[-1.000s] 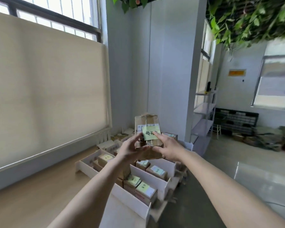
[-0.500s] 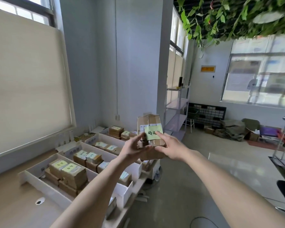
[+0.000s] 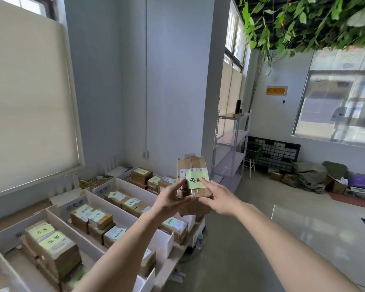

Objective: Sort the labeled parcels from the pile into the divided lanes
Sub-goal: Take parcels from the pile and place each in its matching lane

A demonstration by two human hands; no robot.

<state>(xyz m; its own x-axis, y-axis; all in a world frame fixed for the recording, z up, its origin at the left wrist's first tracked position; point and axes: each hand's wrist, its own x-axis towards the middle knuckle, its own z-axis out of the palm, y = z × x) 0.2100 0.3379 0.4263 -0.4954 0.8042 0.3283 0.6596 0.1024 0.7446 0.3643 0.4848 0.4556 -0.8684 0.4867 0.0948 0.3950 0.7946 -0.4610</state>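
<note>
Desk (image 3: 13, 220) by window carrying lanes (image 3: 122, 220) | parcel (image 3: 193, 178) being held up above desk's right edge | left hand (image 3: 170, 202) gripping its side, right hand (image 3: 218, 198) pinching its labelled face | seeming light, stiff cardboard; taking it by opposite sides looks safest.

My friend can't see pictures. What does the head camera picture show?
Two bare hands, left hand and right hand, hold up a brown cardboard parcel with a green handwritten sticky label. Below left, white divided lanes hold more labeled brown parcels.
</note>
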